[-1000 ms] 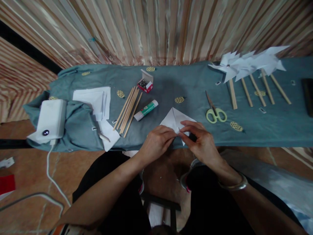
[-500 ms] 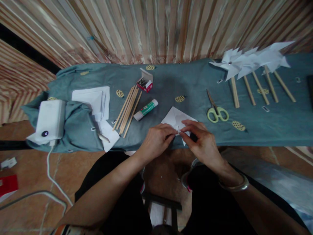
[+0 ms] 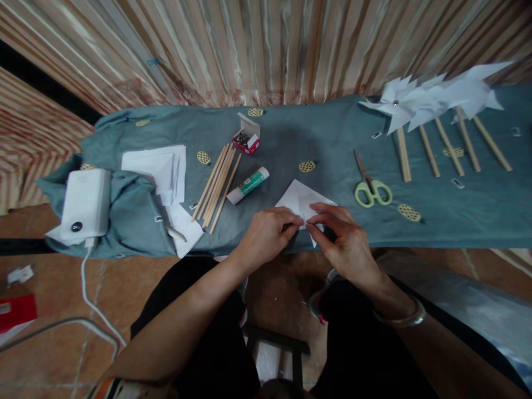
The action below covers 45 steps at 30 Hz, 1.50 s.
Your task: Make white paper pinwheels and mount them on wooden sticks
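A folded white paper square (image 3: 304,199) lies on the blue-grey cloth (image 3: 291,138) near the front edge of the table. My left hand (image 3: 266,235) and my right hand (image 3: 344,241) meet at its near corner, fingers pinched together on the paper. A bangle sits on my right wrist. The pinched part of the paper is hidden by my fingertips.
Left of the paper lie a glue stick (image 3: 248,185), a bundle of wooden sticks (image 3: 218,185), a small open red box of pins (image 3: 246,138), a stack of white paper (image 3: 158,169) and a white device (image 3: 85,202) with a cable. Green-handled scissors (image 3: 369,188) and several paper pinwheels (image 3: 432,100) lie right.
The hands have stayed on the paper's near corner, shifting their fingers only slightly. The view has drifted a little, so the table's things sit marginally higher and further right.
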{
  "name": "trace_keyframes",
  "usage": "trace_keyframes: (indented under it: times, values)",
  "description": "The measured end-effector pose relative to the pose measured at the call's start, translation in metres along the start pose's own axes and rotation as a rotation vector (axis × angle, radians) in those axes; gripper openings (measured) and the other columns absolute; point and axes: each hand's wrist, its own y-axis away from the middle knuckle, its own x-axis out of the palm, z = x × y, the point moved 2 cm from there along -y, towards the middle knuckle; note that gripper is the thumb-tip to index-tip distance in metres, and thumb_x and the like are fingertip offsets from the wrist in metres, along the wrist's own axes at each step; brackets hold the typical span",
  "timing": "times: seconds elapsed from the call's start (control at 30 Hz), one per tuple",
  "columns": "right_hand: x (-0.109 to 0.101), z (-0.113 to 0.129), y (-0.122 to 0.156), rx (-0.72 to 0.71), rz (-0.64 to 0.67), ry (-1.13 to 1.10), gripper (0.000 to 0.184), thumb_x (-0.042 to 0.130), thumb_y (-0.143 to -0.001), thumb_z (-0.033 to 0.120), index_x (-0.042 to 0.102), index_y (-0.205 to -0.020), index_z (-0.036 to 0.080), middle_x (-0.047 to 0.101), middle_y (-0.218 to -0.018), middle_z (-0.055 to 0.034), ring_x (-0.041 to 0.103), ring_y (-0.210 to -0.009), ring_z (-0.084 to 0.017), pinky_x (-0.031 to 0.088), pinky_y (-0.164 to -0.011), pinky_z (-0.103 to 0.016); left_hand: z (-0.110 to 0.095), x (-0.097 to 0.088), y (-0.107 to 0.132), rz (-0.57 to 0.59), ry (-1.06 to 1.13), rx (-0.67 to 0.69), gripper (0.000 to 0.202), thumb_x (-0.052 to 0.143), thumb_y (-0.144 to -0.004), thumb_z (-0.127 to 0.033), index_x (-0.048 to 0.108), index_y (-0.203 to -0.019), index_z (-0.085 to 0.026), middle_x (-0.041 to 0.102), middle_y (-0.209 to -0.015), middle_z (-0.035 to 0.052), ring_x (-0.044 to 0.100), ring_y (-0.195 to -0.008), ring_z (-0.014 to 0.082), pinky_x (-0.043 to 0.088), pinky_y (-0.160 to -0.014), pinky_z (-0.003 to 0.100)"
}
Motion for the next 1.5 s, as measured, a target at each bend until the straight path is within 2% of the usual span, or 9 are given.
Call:
trace_keyframes:
  times: [0.33,0.53,0.77,1.03,1.17,1.27,1.37,1.5]
  values:
    - [-0.001,0.001,-0.001,0.005,0.012,-0.006,0.013,0.056,-0.089,0.024,0.068,-0.090,0.025,0.068,-0.115,-0.0079,0.061,-0.110,-0.028,0.049,-0.097,-0.050,0.001,0.000,-0.001,0.000,0.019,-0.012,0.015,0.059,-0.085,-0.011,0.072,-0.087,-0.017,0.075,-0.092,0.0038,0.070,-0.088,0.0168,0.053,-0.082,0.029]
    - [0.000,0.000,0.001,-0.089,0.010,0.042,0.025,0.049,-0.091,0.021,0.067,-0.108,0.024,0.061,-0.127,-0.0096,0.055,-0.120,-0.029,0.045,-0.102,-0.052,0.000,0.000,-0.001,0.015,0.018,-0.009,0.016,0.057,-0.085,-0.010,0.071,-0.086,-0.017,0.074,-0.090,0.0033,0.069,-0.087,0.0162,0.053,-0.082,0.028]
    - [0.004,-0.003,0.002,-0.091,0.050,0.038,0.034,0.045,-0.091,0.018,0.063,-0.114,0.034,0.052,-0.139,-0.0007,0.047,-0.129,-0.029,0.041,-0.108,-0.054,0.000,0.000,-0.001,0.006,0.002,-0.005,0.016,0.057,-0.085,-0.010,0.071,-0.087,-0.017,0.074,-0.091,0.0028,0.069,-0.086,0.0157,0.052,-0.081,0.028]
    - [0.007,-0.001,0.002,-0.108,0.072,0.037,0.040,0.043,-0.089,0.014,0.059,-0.118,0.036,0.049,-0.142,-0.0004,0.045,-0.130,-0.031,0.042,-0.107,-0.056,-0.001,0.000,0.001,-0.004,0.019,0.004,0.018,0.057,-0.086,-0.011,0.070,-0.095,-0.017,0.071,-0.095,0.0039,0.068,-0.090,0.0165,0.053,-0.084,0.030]
    - [0.009,-0.001,0.002,-0.085,0.092,0.038,0.045,0.043,-0.087,0.012,0.055,-0.121,0.039,0.049,-0.143,0.0018,0.046,-0.131,-0.031,0.042,-0.105,-0.057,-0.001,0.001,0.005,-0.039,-0.025,0.019,0.016,0.062,-0.084,-0.014,0.070,-0.097,-0.018,0.068,-0.095,0.0037,0.067,-0.085,0.0158,0.054,-0.078,0.028]
    - [0.011,-0.001,0.003,-0.101,0.095,0.094,0.042,0.043,-0.087,0.011,0.057,-0.118,0.036,0.049,-0.143,-0.0017,0.045,-0.131,-0.031,0.044,-0.102,-0.056,-0.001,0.003,0.007,-0.028,-0.074,0.023,0.019,0.063,-0.082,-0.012,0.069,-0.099,-0.017,0.066,-0.098,0.0044,0.066,-0.086,0.0161,0.054,-0.076,0.028]
    - [0.011,-0.001,0.004,-0.133,0.079,0.129,0.036,0.044,-0.087,0.010,0.061,-0.114,0.027,0.050,-0.142,-0.0071,0.046,-0.130,-0.031,0.044,-0.101,-0.057,-0.002,0.004,0.008,-0.010,-0.117,0.041,0.019,0.062,-0.082,-0.011,0.068,-0.099,-0.016,0.065,-0.101,0.0053,0.065,-0.091,0.0173,0.054,-0.080,0.029]
    - [0.003,-0.004,0.003,-0.141,0.066,0.101,0.037,0.044,-0.089,0.013,0.063,-0.117,0.028,0.048,-0.145,-0.0055,0.044,-0.133,-0.029,0.041,-0.106,-0.055,-0.004,0.004,0.008,0.009,-0.154,0.062,0.017,0.058,-0.086,-0.012,0.068,-0.099,-0.017,0.065,-0.100,0.0050,0.065,-0.091,0.0169,0.054,-0.083,0.030]
